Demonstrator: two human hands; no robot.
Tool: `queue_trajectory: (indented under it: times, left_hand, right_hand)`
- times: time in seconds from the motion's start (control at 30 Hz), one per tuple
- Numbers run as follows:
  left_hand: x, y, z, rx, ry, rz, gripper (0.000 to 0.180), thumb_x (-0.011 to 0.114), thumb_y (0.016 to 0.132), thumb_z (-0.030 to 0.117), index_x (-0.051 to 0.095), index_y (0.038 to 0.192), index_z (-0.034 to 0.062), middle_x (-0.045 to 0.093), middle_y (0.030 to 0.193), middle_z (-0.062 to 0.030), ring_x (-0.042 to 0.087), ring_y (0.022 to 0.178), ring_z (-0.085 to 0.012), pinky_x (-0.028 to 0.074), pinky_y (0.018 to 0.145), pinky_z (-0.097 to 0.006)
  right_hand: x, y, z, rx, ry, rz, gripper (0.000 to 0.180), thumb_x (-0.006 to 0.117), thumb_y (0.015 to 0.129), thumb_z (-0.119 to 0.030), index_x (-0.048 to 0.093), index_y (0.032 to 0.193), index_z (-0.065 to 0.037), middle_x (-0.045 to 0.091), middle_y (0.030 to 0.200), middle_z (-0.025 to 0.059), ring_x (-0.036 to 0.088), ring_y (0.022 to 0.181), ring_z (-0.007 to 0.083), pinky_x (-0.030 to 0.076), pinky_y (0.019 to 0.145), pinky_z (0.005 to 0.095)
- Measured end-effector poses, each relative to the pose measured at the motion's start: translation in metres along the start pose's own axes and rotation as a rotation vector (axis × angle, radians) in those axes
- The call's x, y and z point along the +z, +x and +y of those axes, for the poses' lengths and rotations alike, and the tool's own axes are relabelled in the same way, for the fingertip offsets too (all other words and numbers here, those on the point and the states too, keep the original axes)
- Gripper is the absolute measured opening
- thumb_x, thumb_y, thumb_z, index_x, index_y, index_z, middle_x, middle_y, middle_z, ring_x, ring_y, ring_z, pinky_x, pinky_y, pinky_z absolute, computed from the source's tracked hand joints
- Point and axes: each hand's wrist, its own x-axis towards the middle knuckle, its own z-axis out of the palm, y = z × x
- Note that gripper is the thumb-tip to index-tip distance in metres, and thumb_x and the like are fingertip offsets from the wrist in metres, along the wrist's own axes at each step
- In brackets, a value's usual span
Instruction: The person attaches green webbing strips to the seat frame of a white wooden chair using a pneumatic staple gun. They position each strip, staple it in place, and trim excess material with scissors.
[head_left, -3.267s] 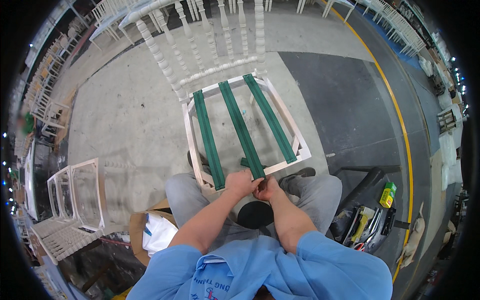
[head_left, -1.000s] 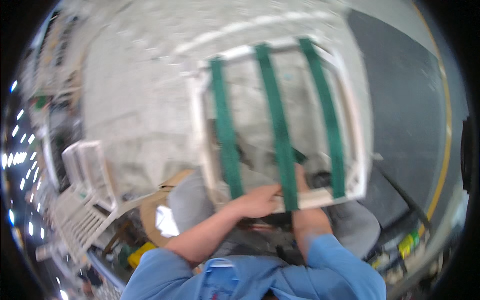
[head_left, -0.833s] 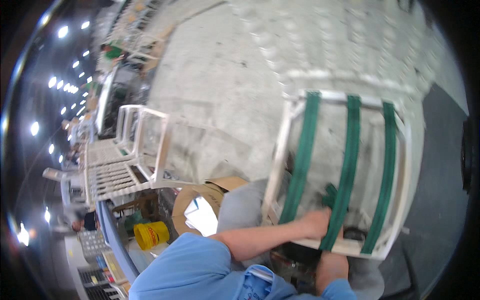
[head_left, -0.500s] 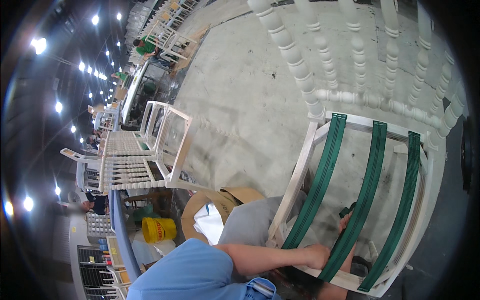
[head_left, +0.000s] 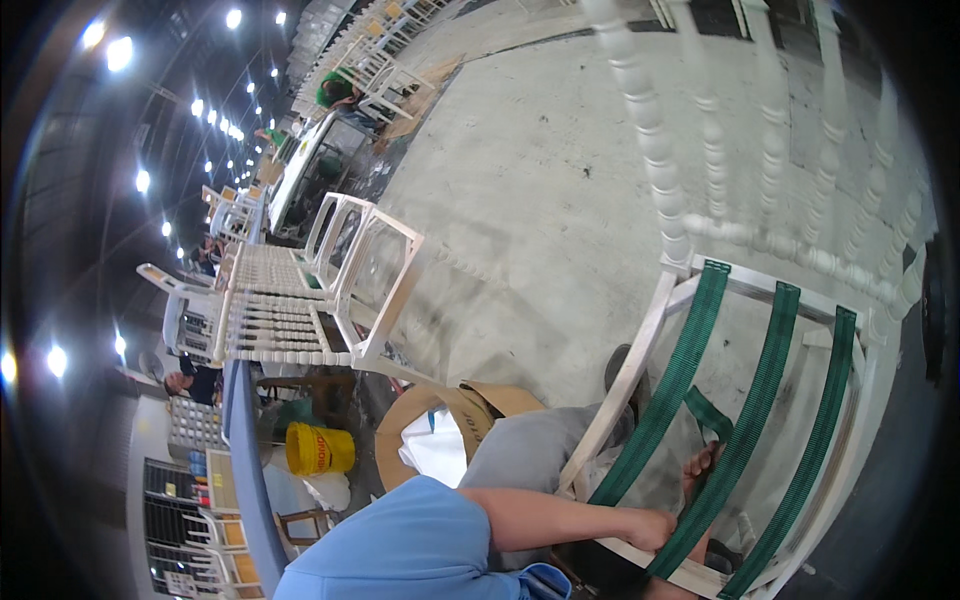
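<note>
A whitish wooden chair frame (head_left: 628, 388) with turned back spindles lies in front of me. Three green webbing straps (head_left: 765, 372) stretch across its seat opening. My left hand (head_left: 652, 529), curled closed, rests at the near rail against the middle strap; its fingertips are hidden there. Below the straps, my right hand (head_left: 699, 468) reaches up inside the opening, partly covered by the middle strap. Its fingers are closed on a loose green webbing strap (head_left: 708, 412), which loops up between the left and middle straps.
To the left stand a cardboard box (head_left: 392, 424) with white material inside, a yellow bucket (head_left: 322, 449) and a blue-edged table (head_left: 240, 440). Another pale chair (head_left: 388, 290) is beyond them. A person in green (head_left: 338, 92) works farther off.
The loose webbing strap has risen and now shows as a longer loop between the left and middle straps. My view has shifted, so the scene sits lower and farther right.
</note>
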Motion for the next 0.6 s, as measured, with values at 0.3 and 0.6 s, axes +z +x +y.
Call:
queue_trajectory:
  times: [0.3, 0.6]
  left_hand:
    - [-0.001, -0.012, 0.025, 0.019, 0.250, 0.076, 0.043, 0.073, 0.084, 0.036, 0.074, 0.108, 0.0000, 0.073, 0.113, -0.0251, 0.070, 0.104, -0.0415, 0.053, 0.090, -0.048]
    - [-0.007, 0.005, 0.003, -0.004, 0.578, -0.084, 0.039, 0.085, 0.064, 0.035, 0.080, 0.087, 0.0046, 0.076, 0.086, -0.0158, 0.072, 0.073, -0.0240, 0.057, 0.066, -0.044]
  right_hand:
    - [-0.110, -0.102, -0.025, -0.293, 0.332, -0.349, 0.041, 0.052, 0.101, -0.039, 0.070, 0.122, -0.008, 0.075, 0.113, 0.0121, 0.071, 0.107, 0.0316, 0.056, 0.098, 0.0519]
    - [-0.095, -0.285, -0.076, -0.108, 0.207, -0.153, 0.029, 0.058, 0.103, -0.027, 0.063, 0.123, -0.006, 0.070, 0.106, 0.0095, 0.067, 0.099, 0.0292, 0.056, 0.091, 0.0479]
